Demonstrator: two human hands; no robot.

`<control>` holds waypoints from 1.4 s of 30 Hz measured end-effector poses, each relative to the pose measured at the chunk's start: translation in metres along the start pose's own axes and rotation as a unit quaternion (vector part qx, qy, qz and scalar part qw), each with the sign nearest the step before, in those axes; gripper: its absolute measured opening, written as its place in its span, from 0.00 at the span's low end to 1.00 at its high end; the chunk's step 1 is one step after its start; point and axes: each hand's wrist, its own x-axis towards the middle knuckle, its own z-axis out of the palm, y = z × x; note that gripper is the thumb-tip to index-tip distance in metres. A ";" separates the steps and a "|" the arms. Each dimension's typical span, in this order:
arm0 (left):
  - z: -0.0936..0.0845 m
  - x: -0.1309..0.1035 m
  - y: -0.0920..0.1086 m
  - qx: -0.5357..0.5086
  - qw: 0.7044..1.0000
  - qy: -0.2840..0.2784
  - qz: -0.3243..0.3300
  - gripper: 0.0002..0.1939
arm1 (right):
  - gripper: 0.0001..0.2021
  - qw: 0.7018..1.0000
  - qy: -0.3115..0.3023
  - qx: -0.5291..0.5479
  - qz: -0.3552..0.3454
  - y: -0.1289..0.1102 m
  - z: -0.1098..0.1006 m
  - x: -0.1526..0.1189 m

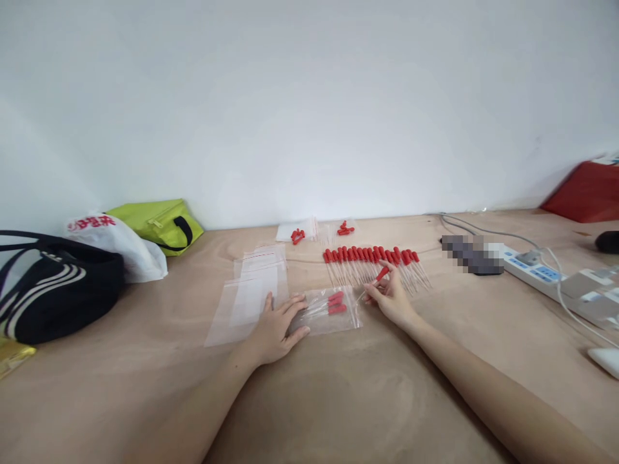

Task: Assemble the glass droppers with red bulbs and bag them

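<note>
Right hand pinches one thin stick with a red handle between thumb and fingers, just beside the open-end side of a clear plastic zip bag; shaft slants down toward the bag. Whether its tip touches the bag, cannot tell. Left hand palm down, fingers spread, fingertips on the bag's other end. Bag lies flat, red-handled sticks inside, handles toward right hand.

Beyond the bag and right hand: long row of loose red-handled sticks, side by side, handles toward the wall. Left of the bag: overlapping flat empty clear bags. Near the wall: two small red-handled clusters, on or in clear bags.

Far left on the wooden table: black bag with white stripes, white plastic bag, lime-green bag. Right: white power strip with cables, pixelated dark object.
</note>
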 end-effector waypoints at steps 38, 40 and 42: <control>0.001 0.001 -0.001 0.004 1.000 -0.004 -0.001 0.20 | 0.07 0.890 0.007 -0.456 0.004 -0.019 0.030 0.059; 0.001 0.001 -0.001 0.003 1.000 -0.007 -0.002 0.20 | 0.09 0.863 0.050 -0.500 0.047 -0.018 0.044 0.071; 0.002 0.001 -0.002 0.002 1.000 -0.009 0.000 0.20 | 0.10 0.839 0.076 -0.533 0.084 -0.017 0.055 0.079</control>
